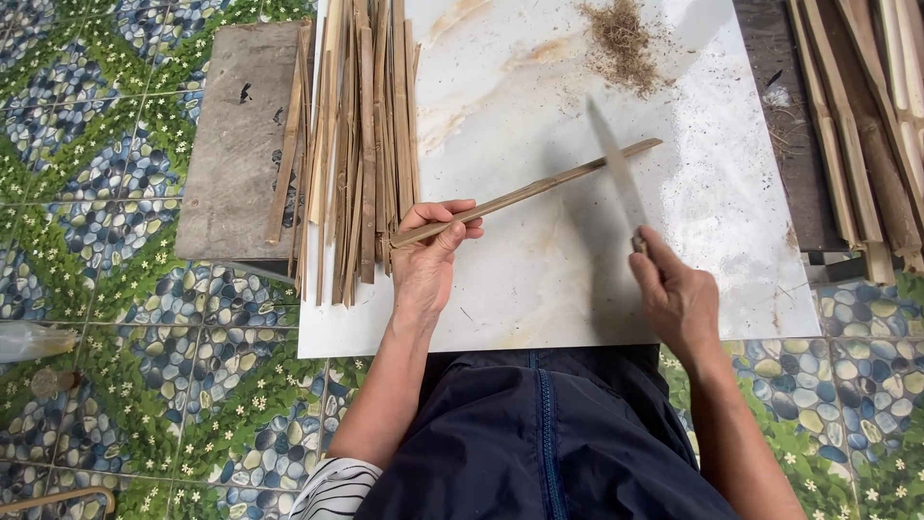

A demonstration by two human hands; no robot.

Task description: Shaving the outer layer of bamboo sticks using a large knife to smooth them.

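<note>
No box or bowl is in sight; the loose goods lie straight on a white marbled slab (539,289) that rests across the person's lap. A bundle of bamboo strips (356,144) covers the slab's left edge and spills onto a grey board (231,144) beside it. A small heap of shavings (621,39) sits near the far right corner. More bamboo slats (866,125) lie off the right edge, on dark wood.

The middle and near right part of the slab is bare, giving room for both arms; the near edge lies just over the dark clothing.

The left hand (426,252) has its grip closed around the near end of a single bamboo strip (539,188). The strip's long axis runs from the slab's left side, by the bundle, up towards the far right, its free end pointing at the right edge. The right hand (674,294) grips a knife (616,169) by the handle, the blurred blade crossing the strip close to its free end.
</note>
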